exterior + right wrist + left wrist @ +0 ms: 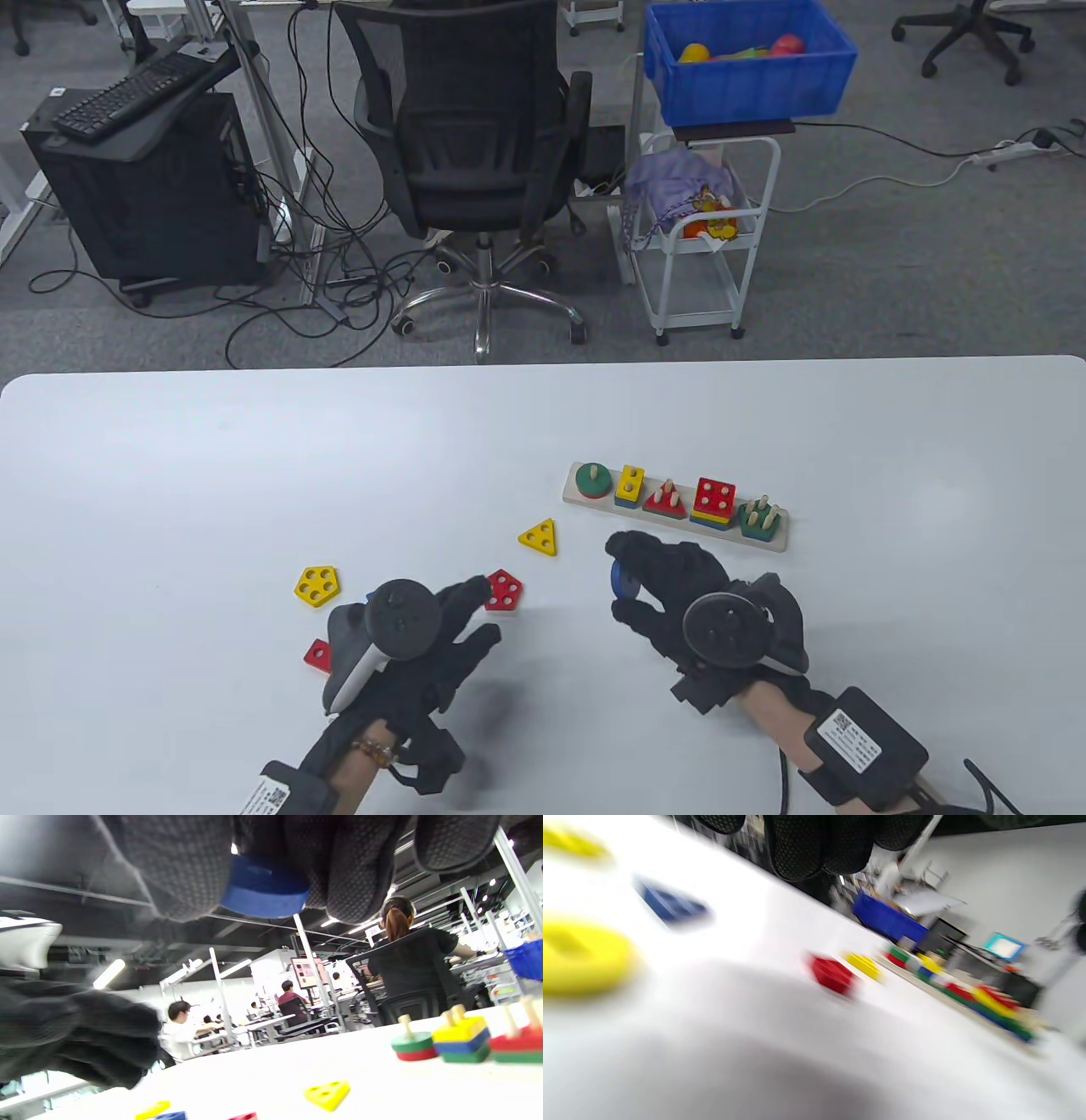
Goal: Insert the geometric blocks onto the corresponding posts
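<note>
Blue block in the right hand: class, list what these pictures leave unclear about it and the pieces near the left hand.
- Blue block: its outline and holes, hidden by the right hand in table and right wrist views.
- Red block: partly hidden under the left hand, table view.
- Left wrist view: motion blur hides the blocks' holes.

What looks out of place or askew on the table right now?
Nothing looks damaged or askew. The wooden peg board lies flat with its stacks seated. Loose blocks lie scattered: yellow triangle, yellow pentagon, red pentagon, red piece. The right hand grips a blue round block.
</note>
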Tool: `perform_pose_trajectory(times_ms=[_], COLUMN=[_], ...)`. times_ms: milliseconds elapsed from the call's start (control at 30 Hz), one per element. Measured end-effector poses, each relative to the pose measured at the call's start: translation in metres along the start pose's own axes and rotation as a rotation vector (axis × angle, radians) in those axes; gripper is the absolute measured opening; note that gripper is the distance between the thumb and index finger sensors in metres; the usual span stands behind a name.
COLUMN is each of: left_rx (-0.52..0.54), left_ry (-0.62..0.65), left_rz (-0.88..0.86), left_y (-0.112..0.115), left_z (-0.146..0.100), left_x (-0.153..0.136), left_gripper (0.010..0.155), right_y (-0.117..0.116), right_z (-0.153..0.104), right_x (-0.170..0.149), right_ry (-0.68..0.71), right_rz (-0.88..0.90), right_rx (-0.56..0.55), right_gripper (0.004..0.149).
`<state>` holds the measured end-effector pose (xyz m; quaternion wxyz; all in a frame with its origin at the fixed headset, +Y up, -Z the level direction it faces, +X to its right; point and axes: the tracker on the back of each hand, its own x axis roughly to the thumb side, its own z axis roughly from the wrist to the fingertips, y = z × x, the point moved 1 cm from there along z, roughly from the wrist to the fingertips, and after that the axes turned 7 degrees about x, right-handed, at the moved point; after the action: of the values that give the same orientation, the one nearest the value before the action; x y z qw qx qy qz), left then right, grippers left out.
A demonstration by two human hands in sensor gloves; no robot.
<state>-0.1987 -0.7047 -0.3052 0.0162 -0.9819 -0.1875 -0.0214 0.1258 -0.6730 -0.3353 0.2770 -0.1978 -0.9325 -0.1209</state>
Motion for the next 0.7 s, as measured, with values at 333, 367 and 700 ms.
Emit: perform_pose_trajectory(times_ms=[333,367,700], left_rx=[0.138,0.137,0.119], left_ry=[-0.266,-0.281,-0.316], left_rz=[0.399,0.387,0.379], left_y=[-0.017,-0.018,-0.017], left_z=[-0.014,-0.012,-0.011], left_x=[-0.084,-0.087,-0.093], left_gripper=[0.068,0.068,0.068], right_y=[-0.034,-0.039,-0.084], right_z=[0.11,0.117,0.152], right_x=[-0.027,-0.03,-0.063], right_ry=[-0.249,-0.267,-0.439], right_rz=[-0.33,-0.337,-0.323], right_rx=[0.373,0.391,0.378], right_gripper=[0.064,0.064,0.065])
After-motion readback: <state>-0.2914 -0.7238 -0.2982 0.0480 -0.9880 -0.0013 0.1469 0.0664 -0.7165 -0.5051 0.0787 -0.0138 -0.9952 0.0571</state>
